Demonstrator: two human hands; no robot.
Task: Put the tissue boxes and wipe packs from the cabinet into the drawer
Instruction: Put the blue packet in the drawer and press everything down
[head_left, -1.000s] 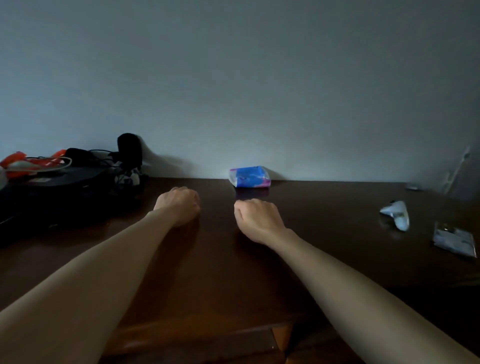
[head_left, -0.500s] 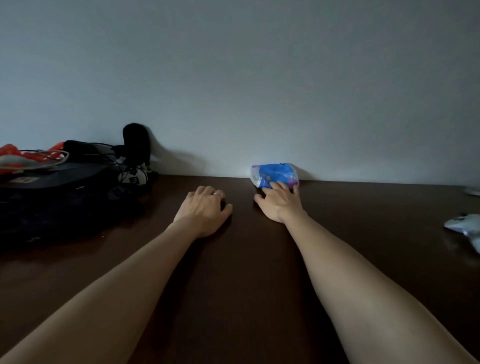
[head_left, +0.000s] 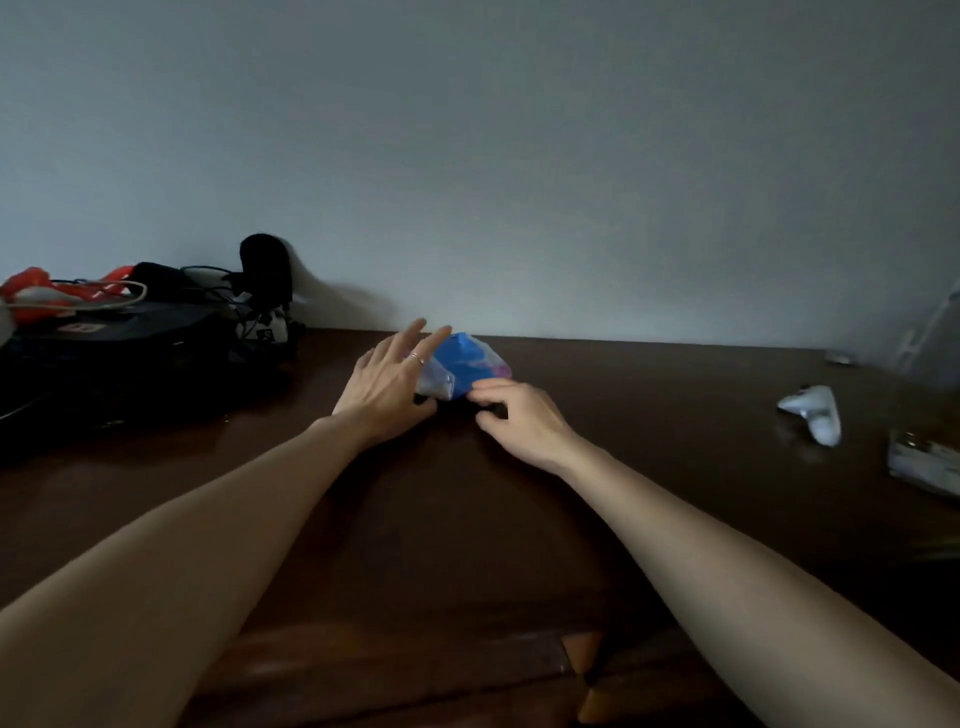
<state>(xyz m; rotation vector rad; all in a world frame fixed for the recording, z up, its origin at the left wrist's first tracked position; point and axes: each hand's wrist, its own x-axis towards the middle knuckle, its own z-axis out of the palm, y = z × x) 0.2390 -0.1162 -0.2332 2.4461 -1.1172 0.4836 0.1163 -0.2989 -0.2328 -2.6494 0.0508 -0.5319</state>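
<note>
Near the back edge of the dark wooden cabinet top (head_left: 467, 519), just in front of the grey wall (head_left: 519, 156), a blue wipe pack (head_left: 465, 366) sits tilted, one end raised off the wood. The right hand (head_left: 519, 418) pinches its near right corner, fingers curled onto the plastic. The left hand (head_left: 387, 382) rests against the pack's left end with fingers spread wide and a ring (head_left: 417, 356) on one of them; whether it grips the pack cannot be told. Both bare forearms reach in from the front edge, and the wood between them lies bare. To the left, well apart from the pack, a dark bag (head_left: 119, 358) lies against the wall with cables, a black rounded thing and a red-orange item (head_left: 31, 283) heaped on it. To the right, a small white packet (head_left: 815, 413) and a flat pale packet (head_left: 924, 462) lie near the right edge. At the bottom, the cabinet's front edge (head_left: 415, 660) shows; what is below is too dark to tell.
</note>
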